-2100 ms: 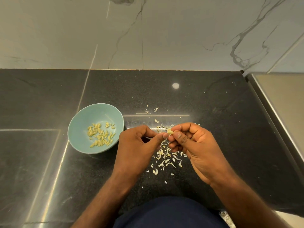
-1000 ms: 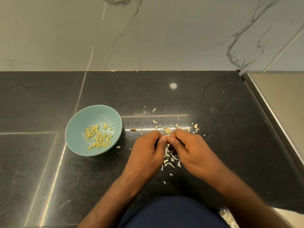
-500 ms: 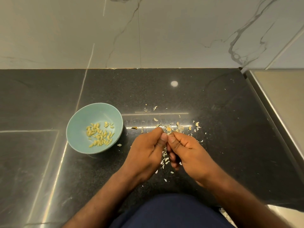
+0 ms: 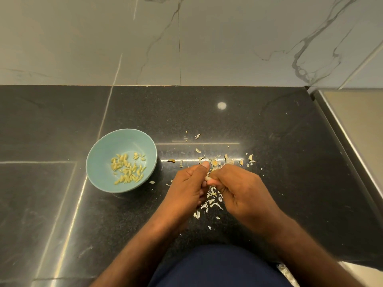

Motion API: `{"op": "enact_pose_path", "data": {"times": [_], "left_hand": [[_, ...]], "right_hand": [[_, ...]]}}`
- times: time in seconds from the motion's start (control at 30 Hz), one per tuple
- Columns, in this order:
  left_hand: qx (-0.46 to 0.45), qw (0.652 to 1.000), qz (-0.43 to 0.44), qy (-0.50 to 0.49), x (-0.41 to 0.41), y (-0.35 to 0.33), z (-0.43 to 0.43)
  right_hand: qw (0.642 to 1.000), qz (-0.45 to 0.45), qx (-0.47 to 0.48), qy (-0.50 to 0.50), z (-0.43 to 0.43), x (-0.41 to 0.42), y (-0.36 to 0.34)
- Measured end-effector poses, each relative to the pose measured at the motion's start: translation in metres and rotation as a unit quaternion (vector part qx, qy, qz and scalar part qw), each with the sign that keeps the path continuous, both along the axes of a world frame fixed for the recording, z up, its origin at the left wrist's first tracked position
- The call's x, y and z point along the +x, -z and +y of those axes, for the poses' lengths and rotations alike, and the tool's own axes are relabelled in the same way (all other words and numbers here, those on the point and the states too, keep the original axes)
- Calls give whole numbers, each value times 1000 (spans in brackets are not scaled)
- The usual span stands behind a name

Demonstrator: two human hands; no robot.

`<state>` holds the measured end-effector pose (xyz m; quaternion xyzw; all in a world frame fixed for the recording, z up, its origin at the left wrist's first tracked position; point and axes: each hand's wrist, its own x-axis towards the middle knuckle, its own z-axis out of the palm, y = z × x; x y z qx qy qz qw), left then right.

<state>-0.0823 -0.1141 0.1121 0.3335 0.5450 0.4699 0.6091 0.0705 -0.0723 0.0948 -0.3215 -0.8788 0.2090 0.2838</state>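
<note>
My left hand (image 4: 186, 189) and my right hand (image 4: 240, 191) meet fingertip to fingertip low over the black counter (image 4: 279, 162). Together they pinch one small pale seed (image 4: 207, 178), of which only a sliver shows between the fingers. A scatter of pale husk flakes (image 4: 209, 204) lies on the counter under and beyond the hands. To the left stands a light blue bowl (image 4: 103, 154) holding several peeled yellowish seeds (image 4: 127, 169).
A marble-patterned wall (image 4: 186, 38) rises behind the counter. A steel surface (image 4: 356, 125) borders the counter on the right. My dark blue clothing (image 4: 215, 266) shows at the bottom edge. More husk bits (image 4: 228, 161) lie just beyond my fingertips.
Both hands dropped from a raised position down toward the counter and closed together. More husk flakes now lie beyond the fingertips. The bowl has not moved.
</note>
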Motion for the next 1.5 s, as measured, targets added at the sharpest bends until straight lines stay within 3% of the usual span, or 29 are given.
{"op": "enact_pose_path", "data": {"times": [0.13, 0.37, 0.5, 0.6, 0.67, 0.8, 0.9, 1.0, 1.07, 1.2, 1.3, 1.37, 1.5], "left_hand": [[11, 999, 29, -15, -2, 1, 0], [125, 980, 151, -34, -4, 6, 0], [183, 960, 211, -6, -3, 3, 0], [200, 962, 185, -22, 2, -1, -1], [175, 974, 137, -40, 5, -3, 0], [85, 989, 100, -73, 5, 4, 3], [26, 995, 29, -94, 6, 6, 6], [-20, 991, -67, -111, 2, 4, 9], [-42, 988, -87, -119, -1, 6, 11], [-51, 992, -30, -109, -1, 14, 8], [-24, 995, 8, -100, -3, 19, 4], [5, 994, 22, -109, -4, 21, 2], [31, 993, 50, -105, -5, 19, 1]], "right_hand": [[993, 45, -110, 21, -4, -4, -1], [962, 97, -248, 66, -6, -6, -4], [899, 182, -390, 83, -8, -8, -11], [843, 223, -482, 84, -11, -11, -15], [848, 221, -474, 85, -12, -14, -16], [956, 103, -258, 90, -9, -12, -12], [978, 62, -176, 93, -6, -8, -4], [965, 93, -225, 98, -8, -8, -5], [936, 130, -305, 116, -10, -9, -7], [847, 231, -459, 137, -8, -13, -4], [814, 264, -499, 136, -6, -16, -3], [822, 251, -491, 142, -6, -16, -2], [876, 175, -418, 164, -6, -13, -3]]}}
